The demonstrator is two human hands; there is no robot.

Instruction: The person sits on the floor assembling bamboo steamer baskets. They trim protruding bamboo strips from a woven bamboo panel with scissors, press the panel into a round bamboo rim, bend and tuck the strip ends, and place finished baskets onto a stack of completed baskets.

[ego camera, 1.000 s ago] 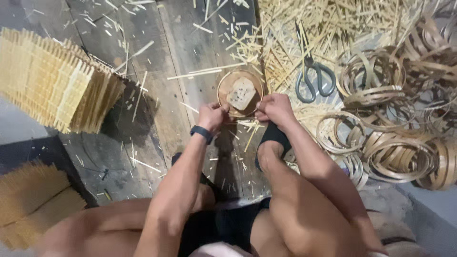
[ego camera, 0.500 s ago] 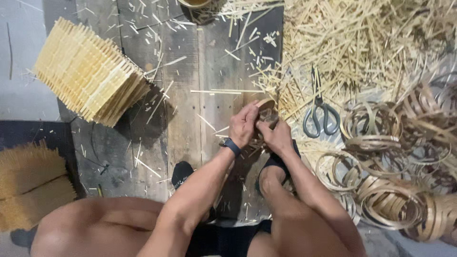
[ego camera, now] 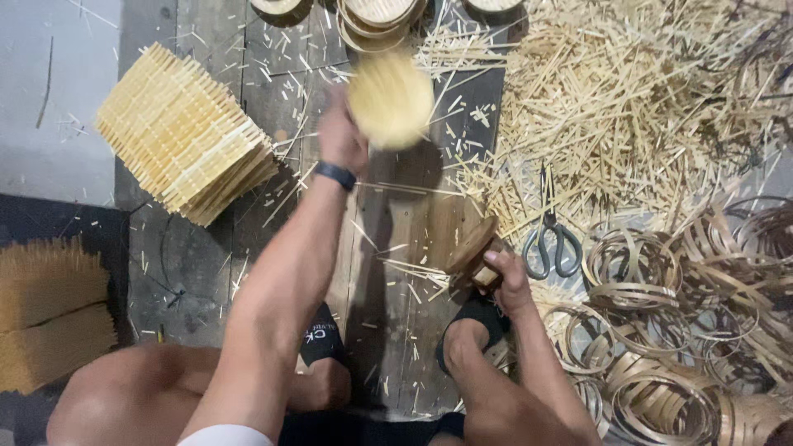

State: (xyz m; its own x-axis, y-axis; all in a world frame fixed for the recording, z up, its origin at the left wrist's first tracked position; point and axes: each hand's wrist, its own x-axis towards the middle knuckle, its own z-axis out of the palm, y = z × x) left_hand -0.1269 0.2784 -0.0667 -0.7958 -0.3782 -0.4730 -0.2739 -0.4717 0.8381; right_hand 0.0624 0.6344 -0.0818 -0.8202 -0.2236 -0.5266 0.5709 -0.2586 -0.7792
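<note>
Head view, looking down past the person's knees at dark wooden floor boards [ego camera: 206, 272] strewn with pale splinters.

Left hand [ego camera: 343, 136], arm stretched forward, black band [ego camera: 334, 174] at the wrist. Fingers closed on the edge of a round pale woven bamboo disc [ego camera: 390, 99], which is motion-blurred; held out above the boards, just short of a cluster of round bamboo trays [ego camera: 376, 15] at the top edge of the frame.

Right hand [ego camera: 505, 277], drawn in close above the right foot [ego camera: 471, 326] in its black sandal. Fingers wrapped around a round brown wooden block [ego camera: 472, 245], tilted on edge; whether its lower side touches the boards cannot be told.

Surroundings: a fanned stack of square bamboo lattice mats [ego camera: 186, 132] lies to the left of the left arm, well apart from it. A second heap of yellow bamboo mats [ego camera: 49, 314] sits at the far left edge. Black-handled scissors [ego camera: 552, 231] lie just right of the wooden block, on the margin of a large heap of loose bamboo slivers [ego camera: 628, 91]. Coiled thin bamboo hoops [ego camera: 686, 322] are piled at the lower right, beside the right forearm.
</note>
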